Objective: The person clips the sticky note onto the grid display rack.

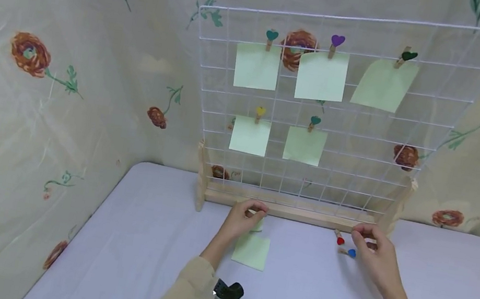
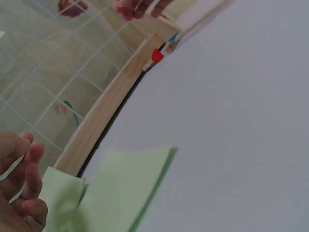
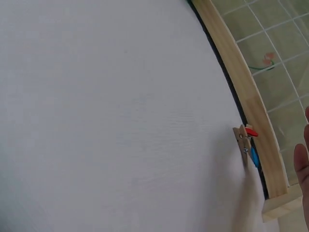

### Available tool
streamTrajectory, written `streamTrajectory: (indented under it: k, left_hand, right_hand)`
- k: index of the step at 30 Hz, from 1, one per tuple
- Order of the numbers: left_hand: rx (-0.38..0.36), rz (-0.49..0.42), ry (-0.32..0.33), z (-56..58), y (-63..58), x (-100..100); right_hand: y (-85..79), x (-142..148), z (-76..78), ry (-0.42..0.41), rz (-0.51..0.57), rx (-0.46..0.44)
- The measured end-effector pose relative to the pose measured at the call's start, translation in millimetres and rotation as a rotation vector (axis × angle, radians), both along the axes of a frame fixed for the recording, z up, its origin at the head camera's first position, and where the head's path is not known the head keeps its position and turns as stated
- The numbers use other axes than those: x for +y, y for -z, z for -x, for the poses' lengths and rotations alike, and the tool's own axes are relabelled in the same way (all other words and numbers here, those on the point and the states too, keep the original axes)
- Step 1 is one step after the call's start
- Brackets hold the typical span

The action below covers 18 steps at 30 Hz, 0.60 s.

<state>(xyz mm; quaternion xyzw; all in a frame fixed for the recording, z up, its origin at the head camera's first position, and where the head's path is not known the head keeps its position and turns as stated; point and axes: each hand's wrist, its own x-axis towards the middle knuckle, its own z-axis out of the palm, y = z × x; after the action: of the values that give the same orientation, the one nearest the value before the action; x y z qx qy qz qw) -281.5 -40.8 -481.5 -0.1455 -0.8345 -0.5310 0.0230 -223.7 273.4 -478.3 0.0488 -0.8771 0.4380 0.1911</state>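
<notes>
My left hand (image 1: 241,221) hovers over two pale green paper notes, its fingers loosely bent with nothing seen between them. The nearer note (image 1: 250,252) lies on the table; the farther note (image 1: 258,226) is partly hidden by the hand. In the left wrist view, both notes show beside the fingers (image 2: 33,181). My right hand (image 1: 374,251) hangs just right of two small wooden clothespins, loosely curled and apparently holding nothing. A clothespin with a red heart (image 1: 340,238) and a clothespin with a blue heart (image 1: 349,252) lie near the rack's foot.
A white wire grid (image 1: 348,188) stands in a wooden base (image 1: 296,213) at the back of the white table (image 1: 291,296). Several green notes, such as the top left note (image 1: 256,70), hang there from heart clothespins. A flowered cloth (image 1: 110,43) surrounds the table.
</notes>
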Motion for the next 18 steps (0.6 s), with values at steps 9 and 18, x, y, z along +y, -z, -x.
streamTrajectory:
  k: [9,18]
  left_hand:
    - [-0.07,-0.074,-0.091,-11.8,21.2,-18]
    - [0.002,-0.145,-0.108,-21.9,28.9,-25]
  right_hand:
    - [23.6,-8,-14.2,0.109,0.144,0.061]
    - [33.1,-7,-22.2,0.222,0.434,-0.021]
